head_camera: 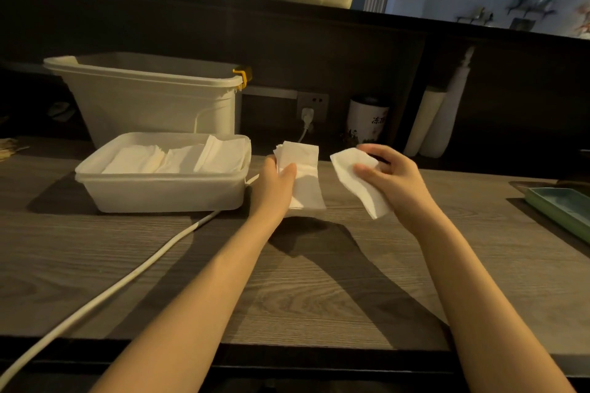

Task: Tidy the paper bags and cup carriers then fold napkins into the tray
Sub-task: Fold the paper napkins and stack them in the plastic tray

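Napkins were the matter on the worktop [319,281], a grey wood-grain surface with a dark wall along its far edge. Largest was the tall pale bin [150,99] at the far left, a yellow clip at its right rim. In front of it, touching or nearly so, sat the white plastic tray [159,191], holding folded napkins [178,156] in overlapping rows, white and soft-creased, those at the right end leaning upright. A white cable [105,293] ran from the near left edge past the tray's right corner towards the wall socket. At the right edge lay part of a green dish [558,207]; near the far edge stood a white canister [367,121] with dark characters.

Just right of the tray, the left hand [274,182] gripped a stack of napkins [303,175], thumb across its face, the stack raised off the surface. Beside it but apart, the right hand [389,175] pinched a single napkin [357,182] with curled fingers, the sheet thin, slightly rumpled, hanging down and tilted.
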`<move>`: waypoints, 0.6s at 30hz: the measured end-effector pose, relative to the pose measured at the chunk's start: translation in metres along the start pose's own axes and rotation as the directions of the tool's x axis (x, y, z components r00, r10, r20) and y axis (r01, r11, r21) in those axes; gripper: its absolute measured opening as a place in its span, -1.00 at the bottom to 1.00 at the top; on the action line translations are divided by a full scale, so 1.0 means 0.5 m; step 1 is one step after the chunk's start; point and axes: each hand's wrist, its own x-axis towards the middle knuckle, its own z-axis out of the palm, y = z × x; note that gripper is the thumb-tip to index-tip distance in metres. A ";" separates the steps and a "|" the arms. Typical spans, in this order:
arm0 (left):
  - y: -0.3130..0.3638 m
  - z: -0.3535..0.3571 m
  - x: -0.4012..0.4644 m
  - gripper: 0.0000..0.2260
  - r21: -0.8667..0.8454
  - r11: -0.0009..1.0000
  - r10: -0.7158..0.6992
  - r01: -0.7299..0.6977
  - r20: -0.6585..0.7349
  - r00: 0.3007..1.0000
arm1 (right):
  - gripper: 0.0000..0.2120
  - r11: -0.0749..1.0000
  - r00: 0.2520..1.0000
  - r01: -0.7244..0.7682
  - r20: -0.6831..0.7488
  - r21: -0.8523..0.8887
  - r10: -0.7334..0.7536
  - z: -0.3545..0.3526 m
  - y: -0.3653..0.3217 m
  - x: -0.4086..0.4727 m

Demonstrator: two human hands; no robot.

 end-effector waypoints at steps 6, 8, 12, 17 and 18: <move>0.010 0.019 -0.025 -0.67 -0.042 0.999 -0.027 0.032 0.119 0.993 | -0.57 0.998 0.997 0.020 -0.082 0.066 -0.014 0.069 0.007 -0.005; 0.009 0.027 -0.030 -0.68 -0.065 0.997 -0.028 0.038 0.151 0.988 | -0.54 0.995 0.994 0.004 -0.110 0.102 0.008 0.083 0.013 -0.005; 0.011 0.036 -0.036 -0.67 -0.153 0.979 -0.103 0.137 0.215 0.971 | -0.54 0.997 0.989 -0.005 -0.144 0.083 0.017 0.099 0.026 -0.005; 0.022 0.033 -0.046 -0.58 -0.271 0.940 -0.127 0.207 0.284 0.950 | -0.54 0.999 0.984 0.018 -0.176 0.040 -0.011 0.106 0.040 -0.006; 0.023 0.033 -0.047 -0.58 -0.249 0.951 -0.103 0.183 0.302 0.948 | -0.53 0.999 0.982 0.022 -0.187 0.035 -0.015 0.107 0.043 -0.005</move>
